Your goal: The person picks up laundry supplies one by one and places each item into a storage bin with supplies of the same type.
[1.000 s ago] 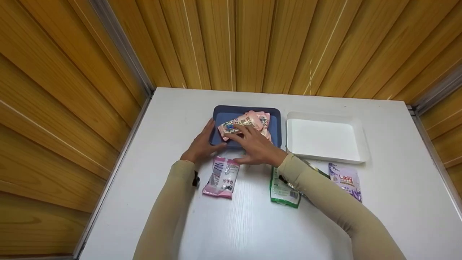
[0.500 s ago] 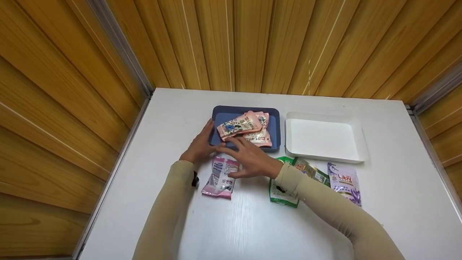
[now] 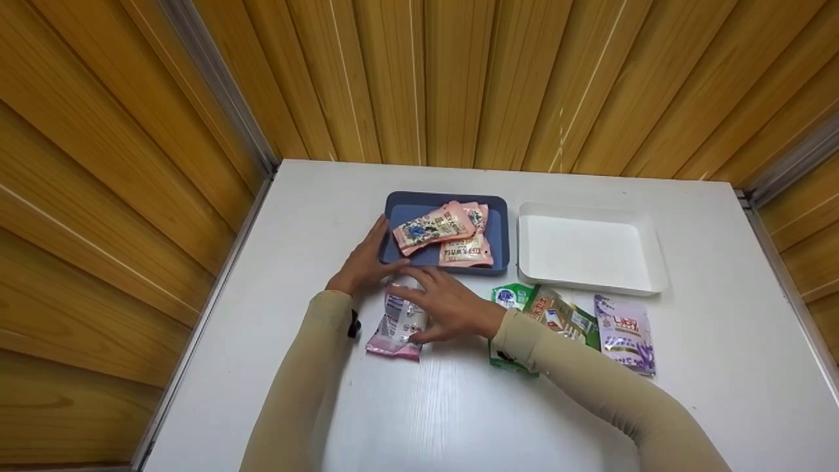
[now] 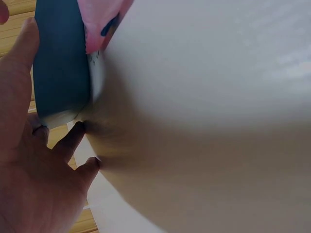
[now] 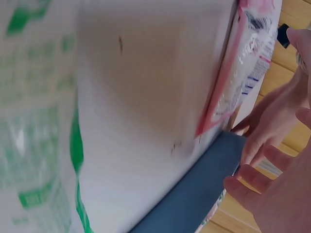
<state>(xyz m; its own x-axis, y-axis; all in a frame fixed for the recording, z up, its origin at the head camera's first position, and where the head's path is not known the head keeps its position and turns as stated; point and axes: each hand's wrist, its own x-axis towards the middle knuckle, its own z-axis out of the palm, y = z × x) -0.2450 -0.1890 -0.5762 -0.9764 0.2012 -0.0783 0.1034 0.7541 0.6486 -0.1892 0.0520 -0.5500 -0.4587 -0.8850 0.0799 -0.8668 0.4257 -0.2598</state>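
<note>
My left hand (image 3: 362,265) rests against the left front corner of a blue tray (image 3: 408,208). Its fingers lie along the tray's left side and its thumb is at the front rim. In the left wrist view these fingers spread around the end of the tray (image 4: 60,63). Two pink pouches overlap inside it, one pouch (image 3: 436,231) lying on the other (image 3: 467,254). My right hand (image 3: 452,308), fingers spread, hovers over a pink-and-white packet (image 3: 398,328) on the table and partly hides it. Between the right hand (image 5: 282,194) and that packet (image 5: 243,63) a gap shows in the right wrist view.
A white tray (image 3: 583,252) with nothing in it stands right of the blue one. In front of it lie a green-edged pouch (image 3: 511,296), a brown-and-green pouch (image 3: 560,318) and a purple Liby pouch (image 3: 626,334). My right sleeve (image 3: 590,380) passes over the green ones.
My right hand has drawn back from the pouches in the blue tray, toward me, and come over the pink-and-white packet. The left hand has stayed at the tray's corner.
</note>
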